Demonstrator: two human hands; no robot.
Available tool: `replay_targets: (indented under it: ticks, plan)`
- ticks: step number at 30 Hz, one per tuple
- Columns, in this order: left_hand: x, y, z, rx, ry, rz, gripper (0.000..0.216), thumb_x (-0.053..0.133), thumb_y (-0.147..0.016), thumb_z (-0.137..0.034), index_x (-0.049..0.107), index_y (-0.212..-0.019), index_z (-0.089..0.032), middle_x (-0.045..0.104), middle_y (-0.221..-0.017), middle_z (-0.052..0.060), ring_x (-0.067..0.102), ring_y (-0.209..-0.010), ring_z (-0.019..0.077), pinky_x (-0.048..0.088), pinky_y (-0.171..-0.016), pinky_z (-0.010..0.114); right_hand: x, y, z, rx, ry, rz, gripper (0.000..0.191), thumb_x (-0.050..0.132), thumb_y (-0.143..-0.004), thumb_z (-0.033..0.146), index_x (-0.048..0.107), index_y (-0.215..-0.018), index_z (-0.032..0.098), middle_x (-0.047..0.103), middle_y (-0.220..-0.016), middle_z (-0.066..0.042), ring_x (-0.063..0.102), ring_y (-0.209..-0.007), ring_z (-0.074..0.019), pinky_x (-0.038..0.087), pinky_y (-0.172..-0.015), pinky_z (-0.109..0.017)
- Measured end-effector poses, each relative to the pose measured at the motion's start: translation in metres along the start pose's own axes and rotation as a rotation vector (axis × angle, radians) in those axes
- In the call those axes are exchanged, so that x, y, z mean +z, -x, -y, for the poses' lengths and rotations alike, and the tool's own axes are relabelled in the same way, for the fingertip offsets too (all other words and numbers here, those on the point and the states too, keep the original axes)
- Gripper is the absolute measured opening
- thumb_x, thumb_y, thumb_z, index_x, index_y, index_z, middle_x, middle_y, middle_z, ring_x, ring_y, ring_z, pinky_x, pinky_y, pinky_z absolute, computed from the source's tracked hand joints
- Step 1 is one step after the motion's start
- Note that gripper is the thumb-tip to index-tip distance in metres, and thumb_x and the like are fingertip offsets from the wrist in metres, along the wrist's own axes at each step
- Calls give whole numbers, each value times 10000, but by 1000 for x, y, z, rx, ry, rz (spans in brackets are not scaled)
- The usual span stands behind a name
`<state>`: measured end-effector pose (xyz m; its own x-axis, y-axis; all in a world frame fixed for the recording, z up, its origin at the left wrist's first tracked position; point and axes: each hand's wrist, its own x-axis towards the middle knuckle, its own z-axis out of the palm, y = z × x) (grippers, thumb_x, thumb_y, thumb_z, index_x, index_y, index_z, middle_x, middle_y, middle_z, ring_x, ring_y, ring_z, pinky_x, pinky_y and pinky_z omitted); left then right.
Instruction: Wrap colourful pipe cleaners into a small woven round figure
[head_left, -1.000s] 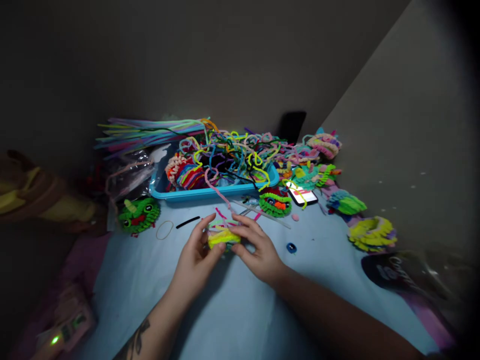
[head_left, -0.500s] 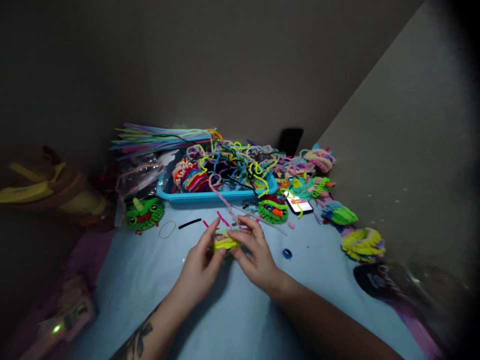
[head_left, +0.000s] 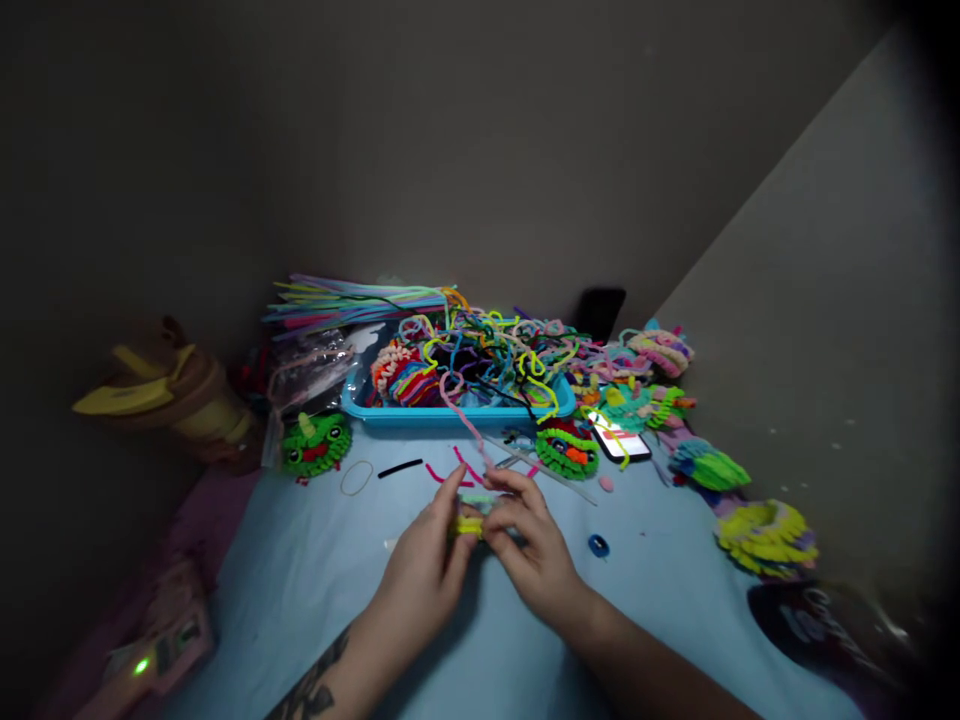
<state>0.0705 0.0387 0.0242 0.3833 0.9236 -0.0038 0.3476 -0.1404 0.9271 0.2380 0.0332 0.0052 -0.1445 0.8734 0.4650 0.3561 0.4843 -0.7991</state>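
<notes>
Between my two hands is a small yellow and pale-green pipe-cleaner piece (head_left: 469, 526), mostly covered by fingers. My left hand (head_left: 431, 555) grips its left side, fingers curled round it. On the other side my right hand (head_left: 529, 555) pinches it with thumb and fingertips. Just beyond the fingertips lie pink pipe-cleaner pieces (head_left: 466, 465) and a long thin metal-looking rod (head_left: 566, 482). A short black pipe-cleaner piece (head_left: 400, 468) and a rubber band (head_left: 357, 478) lie to the left. A small blue round thing (head_left: 598, 545) sits right of my right hand.
Behind stands a blue tray (head_left: 450, 415) heaped with tangled pipe cleaners, with a bundle of straight ones (head_left: 360, 300) behind it. Green fuzzy faces (head_left: 318, 447) and a lit phone (head_left: 621, 437) flank it. Fuzzy pieces (head_left: 766, 537) line the right edge; a brown pot-like holder (head_left: 187, 400) stands left.
The whole view has shifted, so everything sits lower and further right. My hands have closed in more around the yellow piece, which now shows less and looks turned.
</notes>
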Motion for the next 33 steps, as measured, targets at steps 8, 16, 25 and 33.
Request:
replay_targets:
  ticks: [8, 16, 25, 33]
  plan:
    - [-2, -2, 3, -52, 75, -92, 613, 491, -882, -280, 280, -1447, -176, 631, -910, 57, 581, -735, 166, 457, -663, 274, -1, -3, 0, 70, -163, 60, 96, 536, -912, 228, 607, -960, 272, 388, -1435, -57, 510, -1239, -206, 444, -1012, -369]
    - [-26, -9, -1, -85, 125, -239, 621, 500, -846, -316, 311, -1415, -153, 626, -940, 72, 603, -784, 182, 465, -693, 285, -2, -64, -12, 318, 261, -76, 206, 600, -797, 305, 613, -964, 185, 663, -911, -67, 602, -712, -177, 488, -657, -303]
    - [-38, -13, 4, -188, 198, -112, 627, 543, -759, -276, 406, -1346, -106, 545, -780, 19, 543, -707, 174, 437, -667, 280, 2, -132, 11, 353, -165, -103, 197, 635, -754, 376, 619, -710, 184, 571, -523, 41, 506, -449, -106, 390, -451, -218]
    - [-39, -11, 3, -130, 249, -86, 563, 566, -769, -250, 467, -1315, -154, 629, -854, 46, 595, -790, 184, 459, -734, 292, -51, -186, 47, 139, -479, -524, 312, 813, -624, 387, 615, -748, 181, 670, -662, 24, 619, -532, -75, 502, -499, -160]
